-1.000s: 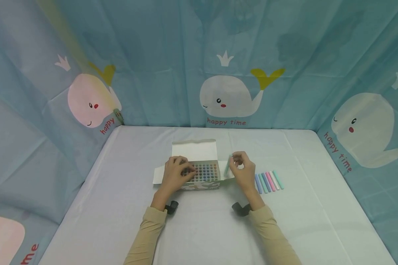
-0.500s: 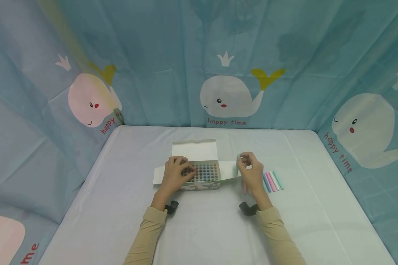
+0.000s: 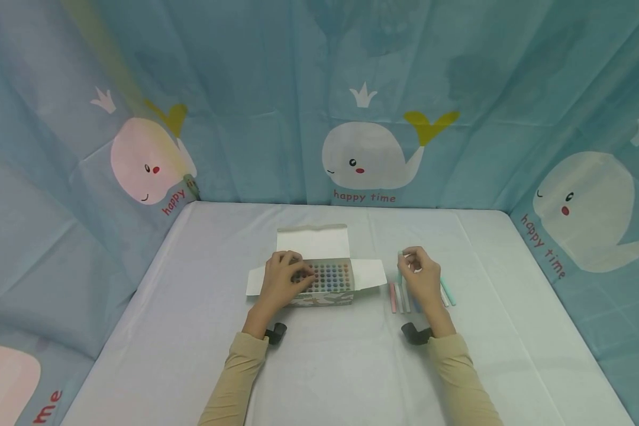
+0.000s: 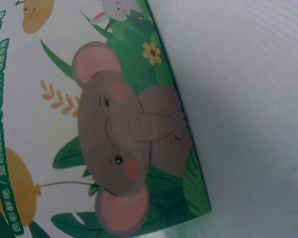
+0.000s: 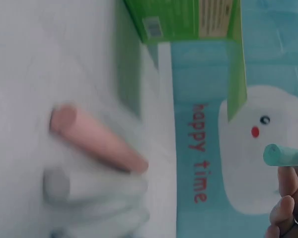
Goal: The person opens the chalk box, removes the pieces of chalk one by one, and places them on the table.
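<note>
An open cardboard chalk box [image 3: 325,299] holds rows of coloured chalk sticks [image 3: 330,277], their ends facing up. My left hand [image 3: 283,278] rests on its left part, fingers bent over the chalk there. The left wrist view shows only the box's printed side with an elephant [image 4: 119,129]. Right of the box, my right hand [image 3: 422,278] pinches a mint-green chalk stick [image 5: 285,155] between thumb and fingers, above other chalk on the cloth. A pink chalk stick [image 3: 392,297] and white chalk sticks [image 3: 402,299] lie just left of that hand, which partly hides the row.
White cardboard flaps stand out from the box: a back lid [image 3: 313,241], a left flap [image 3: 254,281] and a right flap [image 3: 369,273]. A green chalk stick [image 3: 447,292] lies at the right end of the row. White cloth [image 3: 319,367] covers the table; a whale-print curtain [image 3: 255,148] hangs behind.
My right hand has moved right with the green chalk stick, from over the box's right flap to over the chalk row, uncovering the pink and white sticks. My left hand has stayed still.
</note>
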Demonstrator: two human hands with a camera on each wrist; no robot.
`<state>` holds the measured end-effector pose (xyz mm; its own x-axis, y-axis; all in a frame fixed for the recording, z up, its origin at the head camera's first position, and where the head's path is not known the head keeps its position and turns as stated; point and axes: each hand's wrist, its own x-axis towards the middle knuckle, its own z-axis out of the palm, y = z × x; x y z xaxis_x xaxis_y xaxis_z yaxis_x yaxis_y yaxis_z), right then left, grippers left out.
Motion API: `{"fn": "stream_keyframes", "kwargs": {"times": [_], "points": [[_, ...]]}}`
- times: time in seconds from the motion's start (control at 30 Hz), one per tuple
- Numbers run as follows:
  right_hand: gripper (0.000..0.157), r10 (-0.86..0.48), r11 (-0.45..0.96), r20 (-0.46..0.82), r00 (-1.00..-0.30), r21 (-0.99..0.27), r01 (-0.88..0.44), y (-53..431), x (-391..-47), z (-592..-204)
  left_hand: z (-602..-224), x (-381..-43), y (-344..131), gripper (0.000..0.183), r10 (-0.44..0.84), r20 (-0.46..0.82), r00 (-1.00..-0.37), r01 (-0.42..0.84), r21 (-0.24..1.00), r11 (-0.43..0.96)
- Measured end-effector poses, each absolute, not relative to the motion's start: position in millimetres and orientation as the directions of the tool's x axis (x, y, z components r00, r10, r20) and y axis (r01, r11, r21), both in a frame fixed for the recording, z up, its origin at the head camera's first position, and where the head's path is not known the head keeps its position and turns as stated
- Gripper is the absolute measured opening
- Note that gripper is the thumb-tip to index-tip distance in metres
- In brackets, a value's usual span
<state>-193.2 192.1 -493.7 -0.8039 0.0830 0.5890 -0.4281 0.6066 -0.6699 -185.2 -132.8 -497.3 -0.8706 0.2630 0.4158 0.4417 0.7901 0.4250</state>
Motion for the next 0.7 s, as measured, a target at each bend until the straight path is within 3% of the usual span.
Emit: {"fn": "stream_keyframes", "kwargs": {"times": [0.23, 0.5, 0.7], "points": [[0.009, 0.087, 0.639, 0.57, -0.817, -0.661, -0.393, 214.8, -191.9, -496.4, -497.8, -185.5, -132.3, 0.009, 0.262, 0.43, -0.864, 0.451, 0.428, 0.783], [0.014, 0.07, 0.691, 0.4, -0.914, -0.68, -0.245, 241.0, -187.7, -497.2, -502.6, -187.2, -132.7, 0.011, 0.264, 0.491, -0.83, 0.484, 0.399, 0.779], [0.019, 0.056, 0.727, 0.3, -0.952, -0.666, -0.167, 258.3, -186.6, -496.6, -498.1, -185.3, -132.6, 0.008, 0.262, 0.432, -0.863, 0.452, 0.43, 0.781]]}}
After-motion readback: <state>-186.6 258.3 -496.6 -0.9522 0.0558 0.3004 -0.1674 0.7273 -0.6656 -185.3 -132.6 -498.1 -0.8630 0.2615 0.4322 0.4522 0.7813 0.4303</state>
